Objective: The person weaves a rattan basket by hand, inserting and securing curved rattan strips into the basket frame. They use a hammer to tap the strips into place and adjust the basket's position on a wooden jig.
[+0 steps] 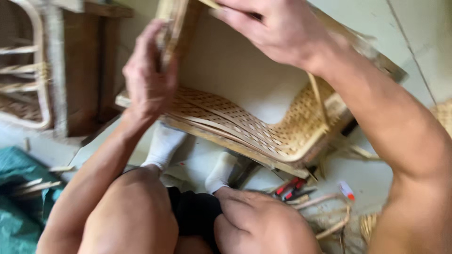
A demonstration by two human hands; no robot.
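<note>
Woven cane seat frame point(263, 127) sits tilted over the person's legs, one wooden edge low near the white socks point(165, 143) and the far side raised toward the top of the view. Its honeycomb weave covers the lower and right parts; the middle is an open gap through which the pale floor point(414, 28) shows.

The left hand point(148, 75) is wrapped around an upright wooden rail point(170, 28) of the frame, fingers point(160, 42) curled shut on it, thumb side toward the weave. The right hand point(278, 28) reaches across the top of the frame with its fingers bent down and closed; it appears to pinch a thin cane strand point(320, 99) that hangs from below the wrist down to the woven rim, though motion blur hides the fingertips, so the exact grip cannot be made out.

Below the frame, on the floor, lie red-handled pliers point(292, 187), a small white-and-red marker-like object point(346, 190) and loose cane strips point(334, 221). A second rattan chair frame point(28, 70) stands at the upper left beside a dark wooden panel point(89, 70). A green tarp point(19, 197) with a few cane scraps lies at the lower left. The person's bare knees fill the bottom of the view, black shorts between them.
</note>
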